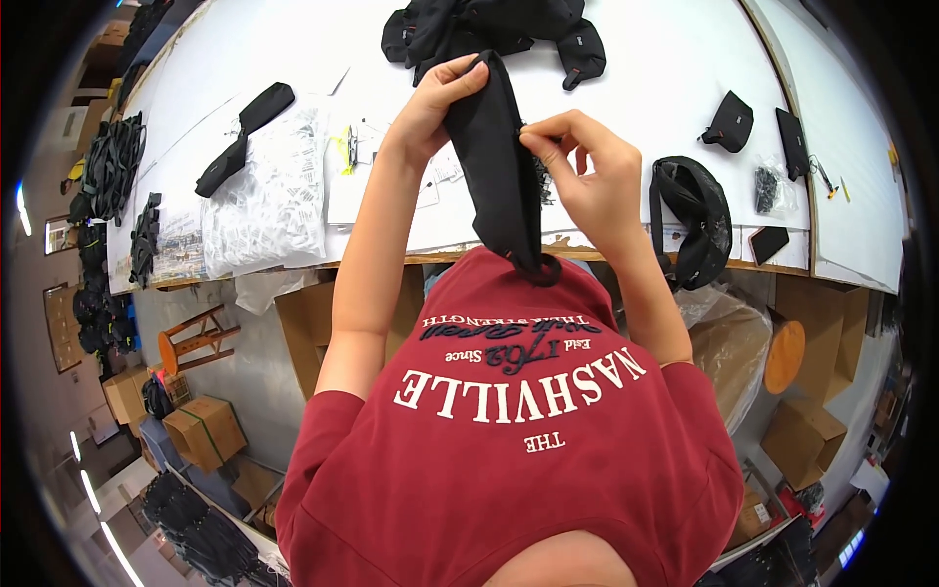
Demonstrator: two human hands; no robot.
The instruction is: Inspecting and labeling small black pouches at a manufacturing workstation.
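A long black fabric pouch point(499, 166) hangs upright in front of my red shirt, its lower end touching my chest. My left hand point(440, 98) grips its top end, fingers curled over the upper edge. My right hand point(577, 171) pinches its right side edge with thumb and forefinger, near the zip line. Both hands are raised above the white worktable point(665, 68).
A heap of black pouches point(489, 29) lies at the table's far side. A flat black pouch point(245, 137) rests on clear plastic bags point(274, 196) at left. More black pouches point(729, 122) and an open black bag point(694, 215) lie at right. Cardboard boxes point(205, 430) and a wooden stool point(196, 338) stand on the floor.
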